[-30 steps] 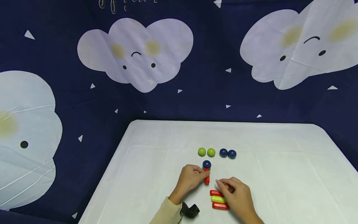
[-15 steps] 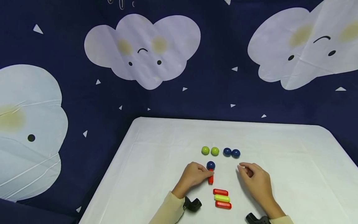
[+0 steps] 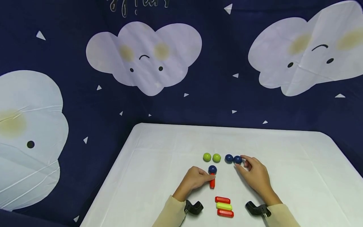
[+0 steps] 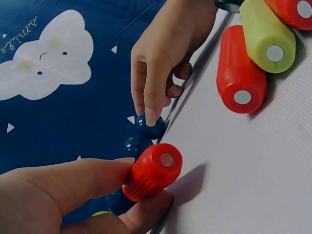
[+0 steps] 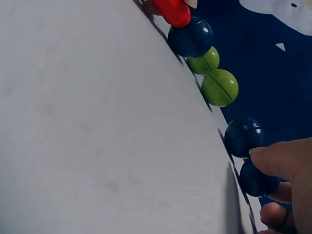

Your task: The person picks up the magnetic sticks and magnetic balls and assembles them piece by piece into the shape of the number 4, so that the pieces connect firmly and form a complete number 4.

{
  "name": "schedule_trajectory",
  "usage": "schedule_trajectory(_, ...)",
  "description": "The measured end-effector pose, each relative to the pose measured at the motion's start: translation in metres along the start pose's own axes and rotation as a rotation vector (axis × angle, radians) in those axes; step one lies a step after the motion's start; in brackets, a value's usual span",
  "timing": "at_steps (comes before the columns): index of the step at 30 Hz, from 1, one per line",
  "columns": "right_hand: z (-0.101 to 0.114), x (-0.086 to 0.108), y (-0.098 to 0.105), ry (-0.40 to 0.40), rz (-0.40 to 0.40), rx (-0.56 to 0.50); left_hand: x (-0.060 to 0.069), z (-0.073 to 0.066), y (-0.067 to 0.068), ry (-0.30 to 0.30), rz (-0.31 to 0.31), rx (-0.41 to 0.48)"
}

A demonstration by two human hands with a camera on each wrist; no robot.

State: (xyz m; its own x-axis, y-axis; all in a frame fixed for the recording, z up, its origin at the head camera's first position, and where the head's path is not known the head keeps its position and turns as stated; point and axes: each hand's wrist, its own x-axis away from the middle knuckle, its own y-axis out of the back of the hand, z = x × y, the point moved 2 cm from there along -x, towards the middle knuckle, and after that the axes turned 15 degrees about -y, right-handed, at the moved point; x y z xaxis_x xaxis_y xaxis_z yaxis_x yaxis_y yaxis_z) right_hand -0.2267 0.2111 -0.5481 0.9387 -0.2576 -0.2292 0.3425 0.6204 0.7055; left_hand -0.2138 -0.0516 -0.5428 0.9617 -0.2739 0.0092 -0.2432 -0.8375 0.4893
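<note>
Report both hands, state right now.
Left hand: holding the red stick.
Right hand: fingers pinching the rightmost blue ball.

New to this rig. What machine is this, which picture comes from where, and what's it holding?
No machine: these are a person's bare hands. The wide picture comes from a head-worn camera looking forward and down; the two close-ups come from cameras worn on the left and right wrists.

On the white table lie two green balls and, nearer the person, two red rods with a yellow-green rod between them.

The left hand pinches another red rod, with a blue ball at its far end. The right hand has its thumb and fingers around a second blue ball, beside a third blue ball.
</note>
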Motion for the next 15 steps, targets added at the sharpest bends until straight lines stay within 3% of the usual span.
schedule_trajectory(8, -0.001, 0.000, -0.001, -0.019, -0.014, 0.016, 0.002, -0.001, 0.000, -0.001, 0.006, 0.003)
schedule_trajectory(15, -0.003, 0.013, -0.001, 0.057, -0.028, -0.022, 0.001, 0.001, -0.002, -0.065, -0.046, -0.011)
